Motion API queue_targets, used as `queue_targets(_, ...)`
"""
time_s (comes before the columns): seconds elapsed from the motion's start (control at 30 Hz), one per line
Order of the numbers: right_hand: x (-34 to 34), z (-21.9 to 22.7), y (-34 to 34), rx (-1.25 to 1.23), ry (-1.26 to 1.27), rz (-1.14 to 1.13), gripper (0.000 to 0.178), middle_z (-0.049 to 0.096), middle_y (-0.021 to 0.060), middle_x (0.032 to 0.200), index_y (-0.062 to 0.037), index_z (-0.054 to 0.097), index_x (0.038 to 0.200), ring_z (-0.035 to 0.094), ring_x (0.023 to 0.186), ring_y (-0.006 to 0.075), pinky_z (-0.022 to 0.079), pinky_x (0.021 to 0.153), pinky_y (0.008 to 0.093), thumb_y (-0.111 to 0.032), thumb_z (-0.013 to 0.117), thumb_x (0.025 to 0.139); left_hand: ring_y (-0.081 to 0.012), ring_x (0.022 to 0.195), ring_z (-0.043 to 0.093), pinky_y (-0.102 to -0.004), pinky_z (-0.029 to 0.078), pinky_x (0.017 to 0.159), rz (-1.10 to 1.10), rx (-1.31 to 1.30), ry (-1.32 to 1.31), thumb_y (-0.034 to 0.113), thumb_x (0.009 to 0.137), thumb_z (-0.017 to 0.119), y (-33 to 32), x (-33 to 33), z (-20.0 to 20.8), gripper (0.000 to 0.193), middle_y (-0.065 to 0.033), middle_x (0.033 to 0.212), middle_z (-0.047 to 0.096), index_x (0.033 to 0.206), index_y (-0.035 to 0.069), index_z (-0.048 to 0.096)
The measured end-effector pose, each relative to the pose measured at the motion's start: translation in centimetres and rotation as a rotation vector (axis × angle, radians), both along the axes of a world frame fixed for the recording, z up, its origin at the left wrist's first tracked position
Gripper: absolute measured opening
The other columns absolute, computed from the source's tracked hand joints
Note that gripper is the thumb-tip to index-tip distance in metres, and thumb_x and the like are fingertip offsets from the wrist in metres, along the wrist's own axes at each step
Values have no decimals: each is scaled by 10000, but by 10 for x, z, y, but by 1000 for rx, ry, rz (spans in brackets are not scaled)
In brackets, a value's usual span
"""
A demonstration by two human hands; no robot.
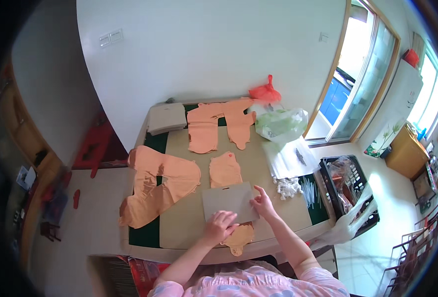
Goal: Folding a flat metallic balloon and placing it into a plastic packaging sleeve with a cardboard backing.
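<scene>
A flat grey card (229,202) lies near the table's front, on top of a copper-coloured foil piece that looks like an uninflated balloon. The foil shows beyond the card's far edge (225,169) and again below its near edge (239,238). My left hand (221,227) rests on the card's lower left part, fingers stretched out and lying flat. At the card's right edge my right hand (262,204) has its thumb and fingers around the border; its lower fingers are partly hidden. Similar foil pieces (165,180) lie spread out to the left and further back (204,129).
A stack of grey cards (167,119) sits at the back left. On the right are clear plastic bags (289,158), a heap of small white pieces (287,188), thin clear sticks (309,193) and a black crate (350,183). A red bag (265,92) stands at the back.
</scene>
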State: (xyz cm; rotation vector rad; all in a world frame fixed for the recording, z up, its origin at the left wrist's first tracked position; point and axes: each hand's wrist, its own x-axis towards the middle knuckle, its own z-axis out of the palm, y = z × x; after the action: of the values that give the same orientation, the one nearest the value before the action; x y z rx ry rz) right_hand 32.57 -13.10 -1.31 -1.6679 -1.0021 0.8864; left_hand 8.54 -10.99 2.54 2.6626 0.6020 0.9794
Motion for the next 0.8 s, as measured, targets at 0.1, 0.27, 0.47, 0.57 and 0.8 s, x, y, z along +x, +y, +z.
queue_targets(0.1,-12,7,-16,-25,-155,-10,612,584,42,755,-136,421,1393,570,689,157,496,660,297,-73,644,826,-308,1242,476,-437,380,1041,138,-118,31,331,839,681,8,-13,-20,460,-158,1321,530,1208,64,613)
queue_targets(0.27,-30,18,-32,189,-885,-52,557,580,118,1164,-139,476,1362,558,1082,277,450,943,407,-107,656,836,-322,1287,429,-482,322,1079,184,-59,184,340,842,670,11,-23,-45,485,-169,1358,493,1255,98,590)
queue_targets(0.47,-34,-1,-36,123,-1022,173,476,445,148,1424,-161,509,1350,360,1363,326,240,1119,531,-277,584,895,-316,1305,407,-500,305,1088,193,-81,178,344,832,671,11,-23,-45,489,-161,1376,473,1256,113,590)
queue_targets(0.57,-37,0,-32,161,-1053,144,459,488,145,1378,-150,542,1314,421,1307,328,274,1096,524,-256,610,873,-306,1300,413,-501,315,1081,208,-89,180,358,819,676,11,-25,-46,488,-150,1368,481,1238,120,602)
queue_targets(0.8,5,1,79,23,-845,-95,337,644,140,1000,-79,667,1048,588,995,338,477,858,419,-316,689,809,-329,1293,409,-513,300,1087,177,-101,170,342,805,684,11,-23,-40,475,-159,1354,479,1220,124,604)
